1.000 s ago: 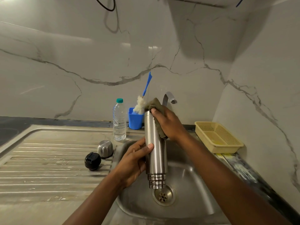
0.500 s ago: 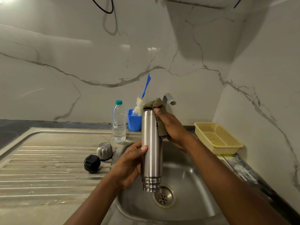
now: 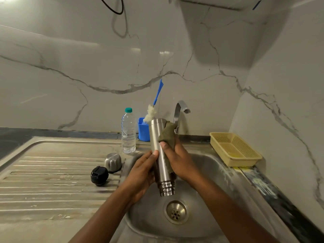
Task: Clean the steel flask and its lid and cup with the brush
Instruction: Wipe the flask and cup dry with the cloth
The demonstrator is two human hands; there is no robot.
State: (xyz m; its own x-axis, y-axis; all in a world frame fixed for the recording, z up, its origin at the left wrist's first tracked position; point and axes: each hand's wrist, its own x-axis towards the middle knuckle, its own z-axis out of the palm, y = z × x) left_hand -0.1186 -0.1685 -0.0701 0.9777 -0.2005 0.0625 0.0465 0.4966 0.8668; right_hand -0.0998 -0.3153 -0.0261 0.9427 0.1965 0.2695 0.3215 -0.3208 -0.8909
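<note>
Hands meet over the sink basin [image 3: 212, 165], both on the steel flask [image 3: 158, 146]. It is held upside down and tilted a little, its threaded neck pointing down toward the drain [image 3: 176, 211], its flat base up in front of the tap [image 3: 180, 109]. The left hand [image 3: 142, 174] wraps the lower body of the flask from the left, thumb lying along the metal. The right hand [image 3: 180, 160] presses an olive-green cloth [image 3: 168, 133] against the flask's right side, fingers closed over the cloth, thumb on the steel just beside the left thumb. The cloth runs from near the flask's base down behind the right palm.

On the ribbed draining board [image 3: 52, 181] to the left sits the steel cup [image 3: 113, 162], mouth down, and touching or nearly touching it in front is the black lid [image 3: 99, 175]. Behind them stands a clear plastic water bottle [image 3: 128, 131] with a green cap. Beside it, a blue tumbler [image 3: 142, 129] holds the brush [image 3: 154, 106], white bristles low, blue handle leaning up against the marble wall [image 3: 70, 67]. Neither hand touches the brush. A pale yellow perforated basket [image 3: 235, 149] rests on the counter edge to the right of the basin.
</note>
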